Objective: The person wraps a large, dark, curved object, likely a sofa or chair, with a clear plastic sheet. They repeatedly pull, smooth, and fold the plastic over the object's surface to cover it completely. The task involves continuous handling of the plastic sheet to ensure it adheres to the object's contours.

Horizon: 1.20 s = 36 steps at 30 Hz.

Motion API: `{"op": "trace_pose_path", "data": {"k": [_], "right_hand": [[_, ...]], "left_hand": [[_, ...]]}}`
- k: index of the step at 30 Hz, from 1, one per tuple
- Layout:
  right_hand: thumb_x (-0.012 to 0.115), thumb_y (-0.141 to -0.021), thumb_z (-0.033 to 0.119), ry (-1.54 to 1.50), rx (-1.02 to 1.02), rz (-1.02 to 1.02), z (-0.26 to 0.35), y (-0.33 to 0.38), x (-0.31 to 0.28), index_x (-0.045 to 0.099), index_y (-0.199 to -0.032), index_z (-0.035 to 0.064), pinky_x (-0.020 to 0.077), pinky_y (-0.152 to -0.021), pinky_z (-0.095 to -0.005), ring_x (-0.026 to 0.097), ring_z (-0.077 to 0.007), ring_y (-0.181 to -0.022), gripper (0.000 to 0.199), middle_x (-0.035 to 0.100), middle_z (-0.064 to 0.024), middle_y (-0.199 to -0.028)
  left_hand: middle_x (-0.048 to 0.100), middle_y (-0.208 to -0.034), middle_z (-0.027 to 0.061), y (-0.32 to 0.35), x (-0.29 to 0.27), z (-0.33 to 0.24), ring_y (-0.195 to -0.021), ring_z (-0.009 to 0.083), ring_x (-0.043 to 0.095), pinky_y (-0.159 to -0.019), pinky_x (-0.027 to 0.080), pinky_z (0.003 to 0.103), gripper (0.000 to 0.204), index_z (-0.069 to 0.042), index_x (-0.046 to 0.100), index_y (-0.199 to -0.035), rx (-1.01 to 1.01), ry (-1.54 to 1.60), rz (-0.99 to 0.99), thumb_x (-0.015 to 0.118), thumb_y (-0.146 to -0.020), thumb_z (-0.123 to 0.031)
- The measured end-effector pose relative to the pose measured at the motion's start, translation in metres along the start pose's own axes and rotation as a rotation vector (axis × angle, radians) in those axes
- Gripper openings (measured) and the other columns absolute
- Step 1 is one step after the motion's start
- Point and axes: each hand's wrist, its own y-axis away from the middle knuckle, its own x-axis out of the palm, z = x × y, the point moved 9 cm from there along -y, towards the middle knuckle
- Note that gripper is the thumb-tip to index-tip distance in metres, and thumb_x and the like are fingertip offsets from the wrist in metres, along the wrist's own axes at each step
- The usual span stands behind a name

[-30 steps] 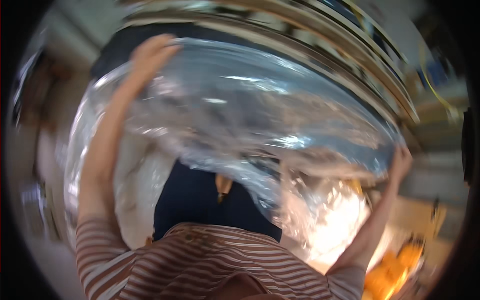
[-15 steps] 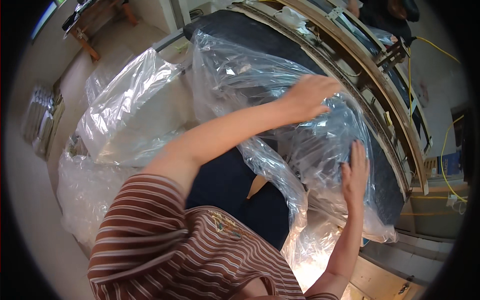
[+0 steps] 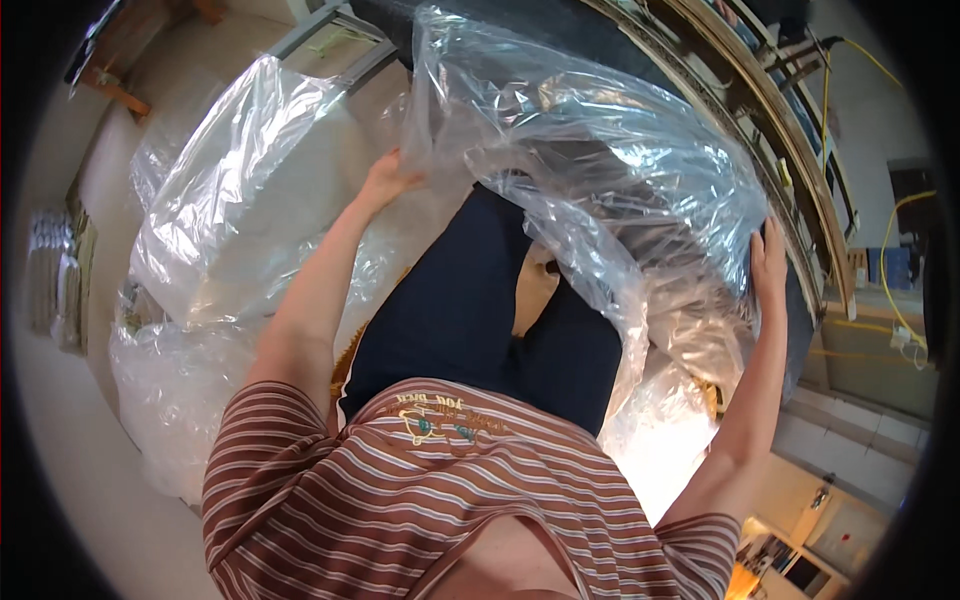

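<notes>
A person is standing over a large sheet of clear plastic film (image 3: 600,130), seen from the head, with both bare forearms extending up from the lower edge. The film is lying rumpled and shiny from twelve to three o'clock, spreading over a black work surface (image 3: 630,62), which is showing along its far edge at one o'clock. Beyond that, long wooden rails (image 3: 770,110) are curving past two o'clock.

The left hand (image 3: 393,185) is resting at eleven o'clock, just at the film's loose, hanging left end. Its fingers are pointing toward the film and appearing to touch it; whether they are pinching it, I cannot tell. The right hand (image 3: 768,262) is lying against the film's right edge at three o'clock, its fingers extending upward and close together; whether it is gripping a fold or only pressing, I cannot tell.

The person is wearing a brown striped shirt (image 3: 470,500) at six o'clock and dark blue trousers (image 3: 430,320) at the centre. A bulky plastic-wrapped bundle (image 3: 240,200) is sitting at ten o'clock, with crumpled clear plastic (image 3: 165,395) spreading below it toward eight. Near three o'clock, a yellow cord (image 3: 885,262) is hanging well apart from the right hand.
</notes>
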Motion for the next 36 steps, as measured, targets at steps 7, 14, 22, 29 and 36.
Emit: {"op": "trace_pose_path", "data": {"k": [7, 14, 22, 29, 36], "right_hand": [[0.064, -0.086, 0.015, -0.904, -0.02, 0.203, 0.244, 0.016, -0.058, 0.061, -0.101, 0.0031, 0.0461, -0.073, -0.0308, 0.06, -0.0226, -0.085, 0.019, 0.062, -0.0124, -0.1], [0.065, -0.086, 0.029, -0.936, -0.193, 0.725, 0.299, 0.021, -0.017, 0.057, -0.12, 0.008, 0.0485, -0.083, -0.0356, 0.064, -0.0212, -0.094, 0.041, 0.068, -0.0105, -0.093], [0.056, -0.091, 0.019, -0.119, 0.275, -0.689, -0.089, 0.026, -0.281, 0.059, -0.112, 0.0019, 0.0475, -0.079, -0.0293, 0.058, -0.017, -0.09, 0.028, 0.059, -0.008, -0.107], [0.053, -0.092, 0.032, -1.228, 0.306, 0.195, 0.11, 0.065, -0.177, 0.046, -0.134, 0.0067, 0.0434, -0.089, -0.03, 0.055, -0.0151, -0.102, 0.05, 0.051, -0.0074, -0.128], [0.048, -0.091, 0.003, -1.341, 0.238, 0.084, 0.14, 0.068, -0.155, 0.057, -0.102, 0.0006, 0.0453, -0.065, -0.0228, 0.053, -0.0077, -0.069, 0.014, 0.057, -0.0012, -0.074]], "left_hand": [[0.062, -0.107, 0.0142, 0.053, -0.089, -0.036, -0.092, 0.0219, 0.059, -0.081, 0.045, 0.033, 0.038, -0.001, 0.052, -0.124, 0.045, 0.157, -0.374, 0.051, -0.095, -0.026], [0.062, -0.106, 0.0047, 0.086, -0.177, -0.191, -0.066, 0.0061, 0.053, -0.06, 0.043, 0.02, 0.034, -0.004, 0.055, -0.125, 0.026, 0.667, -0.293, 0.047, -0.098, -0.023], [0.065, -0.104, 0.0104, 0.152, -0.053, -0.389, -0.08, 0.015, 0.06, -0.068, 0.048, 0.026, 0.027, -0.002, 0.061, -0.114, 0.585, 0.92, 0.519, 0.055, -0.094, -0.018], [0.06, -0.096, 0.0115, 0.195, 0.04, -0.489, -0.079, 0.0255, 0.061, -0.07, 0.049, 0.032, 0.031, -0.006, 0.059, -0.12, 0.834, 0.572, 0.811, 0.059, -0.089, -0.013], [0.061, -0.096, 0.0102, 0.21, 0.058, -0.503, -0.077, 0.0236, 0.061, -0.065, 0.049, 0.034, 0.044, -0.011, 0.058, -0.122, 0.965, 0.198, 0.739, 0.069, -0.082, -0.025]]}}
